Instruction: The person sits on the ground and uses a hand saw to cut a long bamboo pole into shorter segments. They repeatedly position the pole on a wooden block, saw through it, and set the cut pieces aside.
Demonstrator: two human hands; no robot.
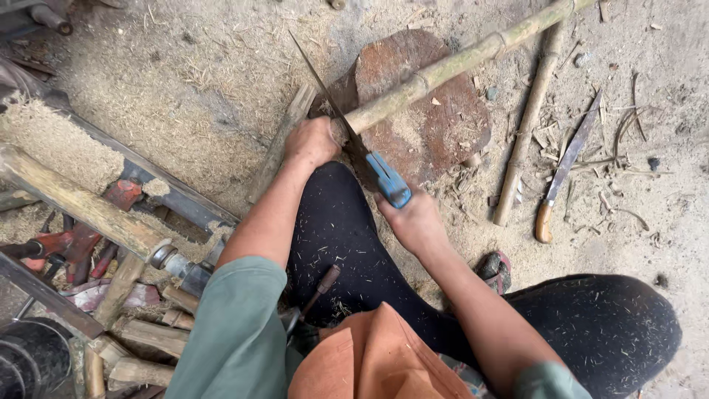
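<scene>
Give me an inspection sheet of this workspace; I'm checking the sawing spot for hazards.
Surface: dirt floor strewn with sawdust and shavings.
Job's things: bamboo pole lying on a round wooden block; blue-handled saw at the pole's end.
Clutter: loose knife and a second bamboo stick on the floor; wooden pieces and red-handled tools at left.
Grippers: left hand grips the pole's end; right hand grips the saw handle.
Cables: nothing seen.
Surroundings: log on a metal frame at left.
</scene>
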